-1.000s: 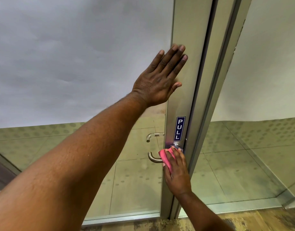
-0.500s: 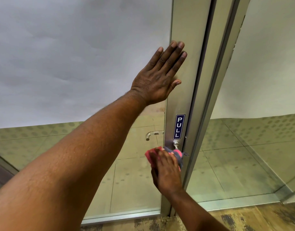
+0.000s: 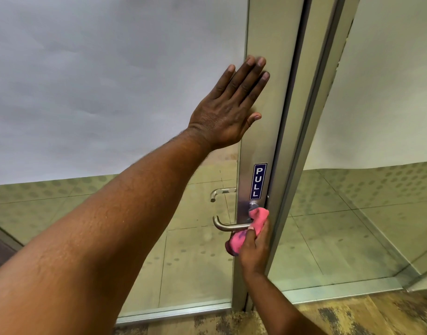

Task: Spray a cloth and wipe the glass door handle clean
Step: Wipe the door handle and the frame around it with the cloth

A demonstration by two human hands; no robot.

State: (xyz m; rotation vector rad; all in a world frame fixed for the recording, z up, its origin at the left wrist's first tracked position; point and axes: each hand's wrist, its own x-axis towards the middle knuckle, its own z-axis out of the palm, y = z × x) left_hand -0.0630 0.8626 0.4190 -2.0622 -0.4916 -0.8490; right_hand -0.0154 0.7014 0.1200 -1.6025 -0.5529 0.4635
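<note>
Right hand [image 3: 254, 247] is clutching the cloth [image 3: 256, 222] at the handle's [image 3: 225, 226] base — bare lever running toward 9 o'clock.

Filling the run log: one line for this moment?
left hand flat on door frame | right hand wiping handle | pink cloth

A metal-framed glass door [image 3: 263, 141] carries a blue PULL sign [image 3: 258, 181] and, just below it, a lever handle [image 3: 225, 224] pointing left, above patchy brown floor [image 3: 352, 315].
</note>
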